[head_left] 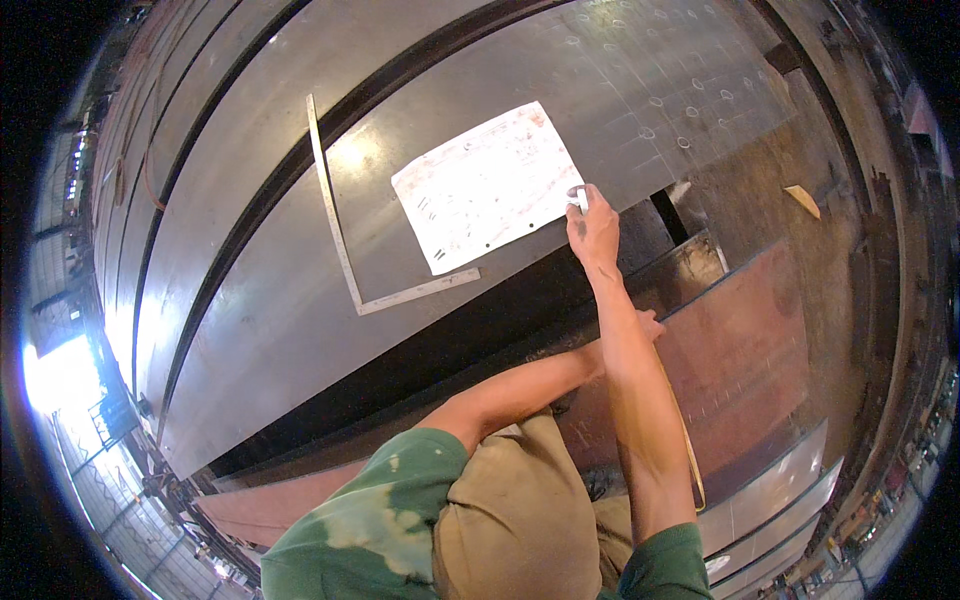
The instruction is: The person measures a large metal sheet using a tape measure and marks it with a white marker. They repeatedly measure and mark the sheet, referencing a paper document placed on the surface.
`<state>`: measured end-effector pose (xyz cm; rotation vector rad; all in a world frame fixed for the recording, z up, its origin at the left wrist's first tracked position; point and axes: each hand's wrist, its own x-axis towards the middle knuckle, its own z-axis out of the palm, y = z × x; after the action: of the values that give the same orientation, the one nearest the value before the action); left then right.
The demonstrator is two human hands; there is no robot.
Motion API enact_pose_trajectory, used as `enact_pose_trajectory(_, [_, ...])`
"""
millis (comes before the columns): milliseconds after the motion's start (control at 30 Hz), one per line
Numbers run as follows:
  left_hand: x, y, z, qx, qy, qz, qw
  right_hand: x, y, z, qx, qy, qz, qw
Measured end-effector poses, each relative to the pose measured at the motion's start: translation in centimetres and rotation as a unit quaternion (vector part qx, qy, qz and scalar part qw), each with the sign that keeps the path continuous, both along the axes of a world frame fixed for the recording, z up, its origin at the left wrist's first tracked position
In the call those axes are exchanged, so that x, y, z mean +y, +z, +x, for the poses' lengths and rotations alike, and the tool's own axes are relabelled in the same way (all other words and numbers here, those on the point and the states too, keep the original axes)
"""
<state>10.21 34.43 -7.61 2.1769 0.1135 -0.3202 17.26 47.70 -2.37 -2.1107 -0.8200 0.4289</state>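
White paper sheet (485,185): lies flat on the steel plate (250,270), leftward and ahead of the right grip (594,228), its near-right corner at the fingertips; the long axis slants from the left away toward the far right.
Right grip: the nearer of the two, pinched around a white chalk-like piece (582,200) at the sheet's right edge; whether that piece touches paper cannot be told.
Left grip (650,324): closer to the body, partly hidden by the right forearm (645,400) crossing over it, beside the reddish plate (745,340); clenched or released, I cannot tell.
Steel square (332,205): left of the right grip, past the sheet, its short leg on the sheet's near side.
Chalk circles (692,112): ahead and rightward of the right grip.
Dark gap (480,320): nearer the body than the right grip, running off leftward along the steel plate.
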Motion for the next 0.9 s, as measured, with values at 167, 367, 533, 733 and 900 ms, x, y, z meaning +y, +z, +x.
enact_pose_trajectory(167, [-0.8,-1.5,-0.1,-0.043,0.018,-0.033,0.998,-0.2,0.0,0.6,-0.028,-0.015,-0.081,0.996])
enact_pose_trajectory(367, [-2.5,-5.8,-0.3,-0.054,0.024,-0.119,0.991,0.1,0.5,1.2,-0.037,-0.019,-0.128,0.991])
enact_pose_trajectory(533, [-3.3,-8.0,-2.4,-0.117,0.172,-0.405,0.890,1.1,1.1,1.2,-0.053,0.000,-0.142,0.988])
enact_pose_trajectory(733, [-3.0,-2.3,-2.7,-0.117,0.229,-0.513,0.819,-0.1,1.1,2.3,-0.044,-0.037,-0.180,0.982])
enact_pose_trajectory(900, [-2.5,-6.6,-2.7,-0.094,0.115,-0.250,0.957,0.5,2.4,0.3,-0.063,-0.055,-0.127,0.988])
